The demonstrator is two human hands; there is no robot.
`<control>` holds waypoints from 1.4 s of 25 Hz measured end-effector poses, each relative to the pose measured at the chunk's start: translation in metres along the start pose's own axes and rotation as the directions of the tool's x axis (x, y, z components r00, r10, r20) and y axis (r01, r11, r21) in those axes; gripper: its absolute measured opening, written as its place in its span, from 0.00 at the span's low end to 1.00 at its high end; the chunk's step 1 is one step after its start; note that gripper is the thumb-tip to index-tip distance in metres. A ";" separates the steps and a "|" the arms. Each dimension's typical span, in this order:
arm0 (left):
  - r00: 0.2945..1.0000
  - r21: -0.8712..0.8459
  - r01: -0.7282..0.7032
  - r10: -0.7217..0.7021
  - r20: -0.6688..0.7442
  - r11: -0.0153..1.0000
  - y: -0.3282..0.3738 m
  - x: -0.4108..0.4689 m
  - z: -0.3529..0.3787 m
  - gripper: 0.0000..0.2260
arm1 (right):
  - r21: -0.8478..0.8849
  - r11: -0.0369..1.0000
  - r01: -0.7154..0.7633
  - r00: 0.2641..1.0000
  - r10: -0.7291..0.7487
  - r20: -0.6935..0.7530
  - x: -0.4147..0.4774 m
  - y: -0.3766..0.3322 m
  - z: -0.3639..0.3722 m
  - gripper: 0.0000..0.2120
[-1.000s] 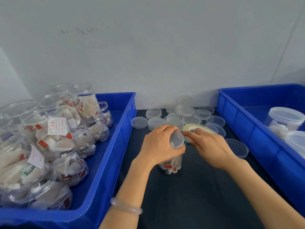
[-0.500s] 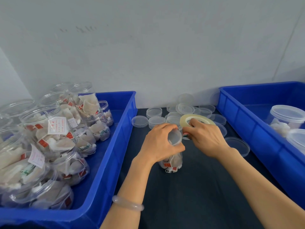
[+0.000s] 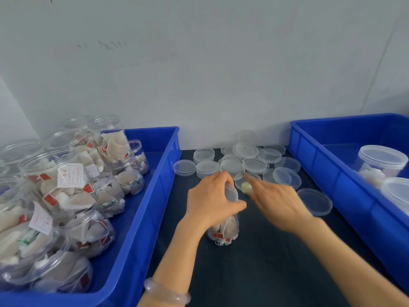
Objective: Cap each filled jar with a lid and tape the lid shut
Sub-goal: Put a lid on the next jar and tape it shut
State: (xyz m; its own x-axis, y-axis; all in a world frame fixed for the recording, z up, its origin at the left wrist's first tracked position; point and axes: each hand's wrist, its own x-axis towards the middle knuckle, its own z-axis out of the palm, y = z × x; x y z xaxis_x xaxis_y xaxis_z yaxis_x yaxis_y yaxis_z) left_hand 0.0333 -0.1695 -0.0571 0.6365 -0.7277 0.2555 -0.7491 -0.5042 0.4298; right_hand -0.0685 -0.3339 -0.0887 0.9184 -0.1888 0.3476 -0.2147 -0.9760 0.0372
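Note:
A small clear jar [image 3: 225, 231] filled with white tea bags stands on the dark mat between two bins. A clear lid [image 3: 231, 192] sits on its mouth. My left hand [image 3: 212, 200] grips the jar's top, fingers curled round the lid's rim. My right hand [image 3: 276, 202] is blurred just right of the lid. It pinches a yellowish tape roll [image 3: 246, 187], of which only a small edge-on part shows at the fingertips. No tape strip can be made out.
Several loose clear lids [image 3: 250, 160] lie stacked and scattered behind the jar. A blue bin [image 3: 150, 196] on the left holds several open filled jars [image 3: 66, 185]. A blue bin [image 3: 332, 173] on the right holds capped jars [image 3: 381, 160].
My right hand has swung the tape roll from a flat ring behind the jar to edge-on beside the lid. My left hand keeps its grip on the jar's top.

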 end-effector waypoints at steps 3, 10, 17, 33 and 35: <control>0.995 -0.020 0.085 -0.086 -0.050 0.996 0.006 0.004 0.002 0.13 | 0.093 0.994 0.052 0.994 -0.043 -0.096 -0.024 -0.014 0.024 0.15; 0.988 -0.271 0.055 -0.092 -0.128 0.961 -0.006 -0.003 0.006 0.06 | 0.169 0.984 0.061 0.998 -0.064 0.013 -0.043 -0.026 0.045 0.20; 0.923 -0.838 0.161 -0.381 -0.060 0.521 -0.015 -0.056 0.038 0.12 | 0.698 0.712 -0.075 0.995 0.102 0.004 -0.046 -0.052 0.025 0.46; 0.990 -0.565 0.088 -0.011 0.137 0.820 -0.034 -0.063 0.059 0.10 | 0.828 0.493 -0.269 0.382 0.844 -0.378 0.023 0.120 -0.081 0.45; 0.986 -0.490 0.073 0.011 0.166 0.869 -0.036 -0.064 0.061 0.09 | 0.782 0.448 -0.434 0.350 0.883 -0.311 0.027 0.153 -0.075 0.44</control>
State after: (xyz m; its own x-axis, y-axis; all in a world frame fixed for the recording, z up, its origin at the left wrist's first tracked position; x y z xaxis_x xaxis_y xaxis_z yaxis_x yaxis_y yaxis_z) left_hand 0.0083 -0.1328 -0.1421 0.5890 -0.8002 0.1128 -0.5140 -0.2633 0.8164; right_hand -0.1014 -0.4802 -0.0032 0.0287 -0.8943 0.4465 -0.2348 -0.4402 -0.8666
